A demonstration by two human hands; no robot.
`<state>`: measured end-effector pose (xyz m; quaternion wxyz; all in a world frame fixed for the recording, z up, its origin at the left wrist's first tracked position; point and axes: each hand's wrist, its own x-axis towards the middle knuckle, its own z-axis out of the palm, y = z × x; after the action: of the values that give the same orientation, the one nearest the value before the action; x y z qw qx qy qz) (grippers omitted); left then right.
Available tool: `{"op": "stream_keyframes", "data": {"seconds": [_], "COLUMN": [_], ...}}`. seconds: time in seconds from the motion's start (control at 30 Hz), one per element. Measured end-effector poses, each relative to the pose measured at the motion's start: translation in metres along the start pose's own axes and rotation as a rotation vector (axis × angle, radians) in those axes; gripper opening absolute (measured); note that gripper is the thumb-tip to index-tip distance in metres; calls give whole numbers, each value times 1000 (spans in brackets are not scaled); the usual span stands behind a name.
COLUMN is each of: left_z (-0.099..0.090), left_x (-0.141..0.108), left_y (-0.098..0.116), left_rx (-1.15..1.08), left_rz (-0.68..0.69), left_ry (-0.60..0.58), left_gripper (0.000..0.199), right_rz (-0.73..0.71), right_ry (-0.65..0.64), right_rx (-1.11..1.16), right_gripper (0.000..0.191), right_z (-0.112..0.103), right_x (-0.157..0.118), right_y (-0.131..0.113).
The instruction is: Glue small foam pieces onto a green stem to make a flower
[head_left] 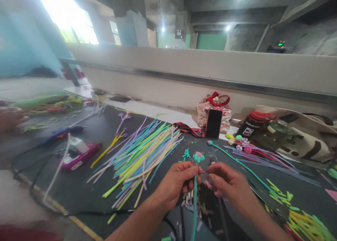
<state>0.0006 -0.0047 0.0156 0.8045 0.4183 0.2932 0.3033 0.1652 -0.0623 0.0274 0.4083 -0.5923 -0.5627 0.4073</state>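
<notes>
My left hand [181,181] pinches the teal stem of a pipe-cleaner flower [198,157], just below its head. The flower stands upright, its pink centre ringed by teal loops, and the fuzzy stem hangs down past the frame's lower edge. Close on the right, my right hand [228,181] is curved with thumb and forefinger slightly apart; I see nothing between them. Pink bits show beneath its fingers. Short teal pieces [186,154] lie behind the flower, and cut pipe-cleaner pieces [201,207] are scattered below my hands.
Loose pipe cleaners [147,156] spread across the black mat to the left, near a magenta-and-white device [80,155] with cords. A phone [213,124] leans on a patterned bag [202,111]. Finished flowers [243,142], a black bottle [251,123] and yellow-green pieces [306,225] are on the right.
</notes>
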Motion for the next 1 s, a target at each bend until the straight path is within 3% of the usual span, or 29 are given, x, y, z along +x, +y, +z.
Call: {"op": "stream_keyframes", "data": {"seconds": [0.2,0.5,1.0], "left_z": [2,6,7], "left_x": [-3,-7,-7], "left_y": [1,4,4], "left_rx": [131,196,259], "left_rz": [24,57,40], "left_ry": [-87,-129,-120], "left_gripper": [27,26,35], "right_rz": [-50,-107,-150], "right_ry": [-13,-38,-15], "right_rx": [88,39,-54], "right_gripper": [55,36,29], "right_z": [0,1,1], "right_x": [5,2,2], "right_y": [-20,-28,-23]}}
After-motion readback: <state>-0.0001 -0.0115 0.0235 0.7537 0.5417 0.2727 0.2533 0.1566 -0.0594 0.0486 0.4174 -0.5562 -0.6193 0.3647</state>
